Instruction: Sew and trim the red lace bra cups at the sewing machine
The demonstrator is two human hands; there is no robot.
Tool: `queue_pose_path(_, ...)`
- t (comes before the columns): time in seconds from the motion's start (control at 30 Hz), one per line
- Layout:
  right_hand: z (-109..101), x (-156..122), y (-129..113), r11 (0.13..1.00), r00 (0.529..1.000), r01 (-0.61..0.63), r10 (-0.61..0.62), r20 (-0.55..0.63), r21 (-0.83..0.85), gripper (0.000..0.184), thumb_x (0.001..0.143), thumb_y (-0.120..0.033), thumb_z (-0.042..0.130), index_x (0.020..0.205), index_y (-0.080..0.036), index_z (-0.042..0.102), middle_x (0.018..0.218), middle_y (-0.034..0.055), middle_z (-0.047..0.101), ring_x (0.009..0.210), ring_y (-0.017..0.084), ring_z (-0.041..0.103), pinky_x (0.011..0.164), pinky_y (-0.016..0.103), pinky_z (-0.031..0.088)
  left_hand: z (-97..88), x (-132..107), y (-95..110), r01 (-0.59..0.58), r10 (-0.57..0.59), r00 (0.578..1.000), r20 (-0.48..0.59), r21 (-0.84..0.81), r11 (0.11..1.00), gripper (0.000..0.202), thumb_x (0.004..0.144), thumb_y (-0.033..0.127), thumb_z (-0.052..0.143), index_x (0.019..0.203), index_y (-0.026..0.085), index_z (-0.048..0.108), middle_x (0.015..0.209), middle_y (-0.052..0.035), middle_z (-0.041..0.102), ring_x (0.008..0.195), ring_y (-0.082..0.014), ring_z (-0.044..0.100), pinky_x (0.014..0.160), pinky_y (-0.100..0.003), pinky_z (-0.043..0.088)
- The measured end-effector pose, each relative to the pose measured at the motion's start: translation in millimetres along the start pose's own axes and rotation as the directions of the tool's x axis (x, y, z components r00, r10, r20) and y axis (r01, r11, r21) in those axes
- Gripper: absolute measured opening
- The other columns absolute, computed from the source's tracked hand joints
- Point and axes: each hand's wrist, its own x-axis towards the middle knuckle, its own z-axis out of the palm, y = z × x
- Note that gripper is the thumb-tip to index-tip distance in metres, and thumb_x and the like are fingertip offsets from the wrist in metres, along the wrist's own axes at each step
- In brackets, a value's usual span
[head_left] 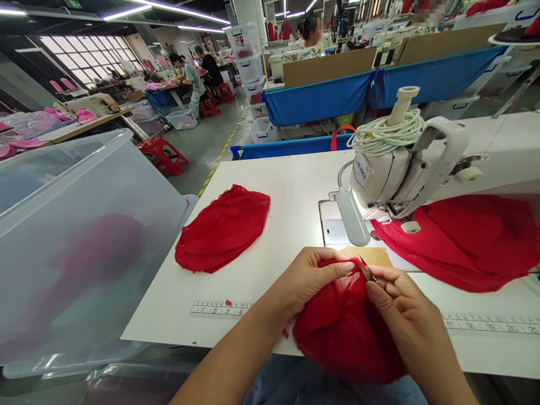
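My left hand (310,278) pinches the top edge of a red mesh fabric piece (346,332) that lies at the near edge of the white sewing table (270,185). My right hand (399,301) is closed on small metal thread snips (368,271), whose tips touch the fabric edge just beside my left fingertips. A white Juki sewing machine (422,163) stands right behind both hands, its head lamp (352,216) above them.
A stack of red fabric pieces (223,228) lies on the table to the left. More red fabric (464,239) sits under the machine arm at right. A clear plastic bin (80,236) stands at my left. Other people work at benches far behind.
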Motion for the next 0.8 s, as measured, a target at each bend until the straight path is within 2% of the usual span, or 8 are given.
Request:
queue_pose_path(0.13, -2.0, 3.3, -9.5, 0.844, 0.939, -0.316, 0.213, 0.27, 0.434, 0.035, 0.075, -0.05, 0.073, 0.092, -0.021, 0.062, 0.058, -0.0059, 0.045, 0.047, 0.006, 0.034, 0.041, 0.016, 0.029, 0.3, -0.8, 1.4, -0.025, 0.026, 1.0, -0.019, 0.025, 0.999, 0.031, 0.069, 0.04, 0.08, 0.073, 0.012, 0.068, 0.07, -0.0014, 0.062, 0.065, -0.0099, 0.053, 0.063, -0.02, 0.04)
queue_pose_path(0.2, -6.8, 8.9, -10.4, 0.763, 0.92, -0.37, 0.222, 0.324, 0.53, 0.035, 0.072, -0.049, 0.075, 0.086, -0.02, 0.061, 0.058, -0.0078, 0.037, 0.046, 0.003, 0.023, 0.038, 0.014, 0.021, 0.4, -0.6, 1.9, -0.024, 0.025, 0.999, -0.025, 0.029, 0.999, 0.032, 0.068, 0.041, 0.08, 0.07, 0.012, 0.066, 0.068, -0.0006, 0.06, 0.065, -0.0096, 0.052, 0.062, -0.02, 0.04)
queue_pose_path(0.27, -10.9, 12.7, -9.7, 0.763, 0.943, -0.319, 0.194, 0.272, 0.563, 0.037, 0.071, -0.051, 0.075, 0.087, -0.021, 0.061, 0.059, -0.0076, 0.037, 0.046, 0.003, 0.023, 0.038, 0.014, 0.022, 0.1, -0.1, 1.8, -0.017, 0.018, 1.0, -0.018, 0.039, 0.999, 0.032, 0.067, 0.041, 0.081, 0.07, 0.012, 0.066, 0.069, -0.0007, 0.061, 0.066, -0.0101, 0.052, 0.063, -0.02, 0.04)
queue_pose_path(0.4, -8.0, 6.8, -7.7, 0.939, 0.999, -0.046, 0.044, 0.015, 0.341, 0.037, 0.077, -0.051, 0.069, 0.1, -0.023, 0.063, 0.065, -0.003, 0.051, 0.053, 0.009, 0.043, 0.047, 0.019, 0.039, -1.2, 0.9, -0.4, -0.017, 0.018, 0.999, -0.027, 0.05, 0.999, 0.029, 0.07, 0.039, 0.079, 0.074, 0.013, 0.068, 0.072, -0.0014, 0.062, 0.068, -0.0111, 0.054, 0.065, -0.021, 0.041)
queue_pose_path(0.47, -2.6, -0.2, -7.7, 0.991, 0.991, 0.074, -0.061, -0.12, 0.108, 0.034, 0.079, -0.05, 0.066, 0.101, -0.024, 0.062, 0.079, 0.0009, 0.062, 0.067, 0.014, 0.056, 0.06, 0.023, 0.048, -1.5, 0.7, -1.5, -0.039, 0.041, 0.999, -0.03, 0.061, 0.997, 0.028, 0.072, 0.039, 0.077, 0.077, 0.012, 0.069, 0.074, -0.0021, 0.062, 0.07, -0.0116, 0.054, 0.067, -0.022, 0.041)
queue_pose_path(0.53, 1.5, -5.0, -7.6, 0.985, 0.966, 0.143, -0.16, -0.205, -0.092, 0.03, 0.08, -0.048, 0.064, 0.098, -0.025, 0.061, 0.088, 0.002, 0.066, 0.076, 0.017, 0.061, 0.067, 0.025, 0.05, -1.2, -0.1, -1.7, -0.066, 0.069, 0.997, -0.02, 0.091, 0.994, 0.026, 0.076, 0.038, 0.074, 0.079, 0.012, 0.07, 0.077, -0.0029, 0.063, 0.072, -0.0123, 0.054, 0.069, -0.023, 0.042)
queue_pose_path(0.67, 0.2, -0.3, -5.2, 0.911, 0.921, 0.29, -0.349, -0.175, -0.292, 0.019, 0.082, -0.043, 0.064, 0.089, -0.025, 0.062, 0.078, -0.0007, 0.063, 0.062, 0.014, 0.057, 0.055, 0.023, 0.046, 1.1, -1.7, 0.8, -0.148, 0.148, 0.989, 0.015, 0.19, 0.971, 0.021, 0.081, 0.035, 0.069, 0.081, 0.014, 0.073, 0.08, -0.0026, 0.062, 0.077, -0.0133, 0.054, 0.072, -0.023, 0.041)
queue_pose_path(0.8, -3.0, 11.1, -4.9, 0.822, 0.853, 0.455, -0.513, -0.097, -0.342, 0.012, 0.084, -0.036, 0.065, 0.084, -0.025, 0.063, 0.075, -0.0028, 0.058, 0.056, 0.01, 0.047, 0.052, 0.022, 0.041, 2.1, -0.7, 2.6, -0.202, 0.2, 0.979, 0.036, 0.268, 0.942, 0.018, 0.082, 0.031, 0.067, 0.081, 0.015, 0.075, 0.079, -0.0021, 0.061, 0.079, -0.0143, 0.054, 0.075, -0.025, 0.04)
